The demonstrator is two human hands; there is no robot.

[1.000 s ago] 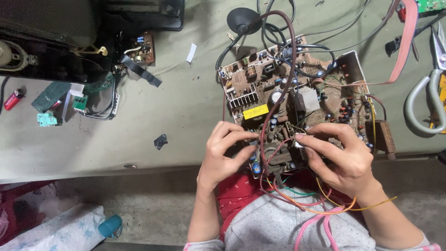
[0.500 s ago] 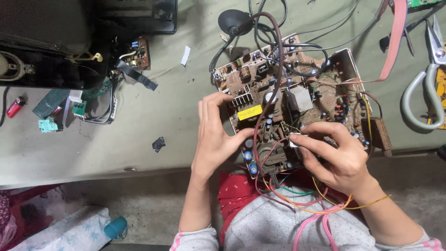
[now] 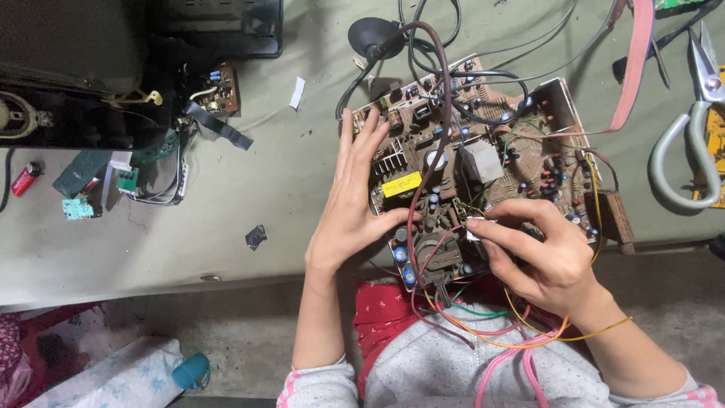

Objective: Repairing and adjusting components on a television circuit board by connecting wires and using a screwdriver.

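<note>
A brown circuit board crowded with parts and wires lies on the green workbench, hanging over its near edge. My left hand rests flat on the board's left side, fingers stretched up along its edge, thumb pressing the board beside a yellow label. My right hand is over the board's near middle, with thumb and fingers pinched on a small white connector among the wires. A dark red wire loops across the board from a black suction cap.
Large scissors with grey handles lie at the right. A dark open chassis with small boards and a ribbon cable sits at the left, a red lighter beside it. Coloured wires hang over my lap. A patterned bundle lies on the floor.
My left hand has opened and slid up the board's left edge, fingers now spread flat. My right hand has stayed near the middle, pinching the connector.
</note>
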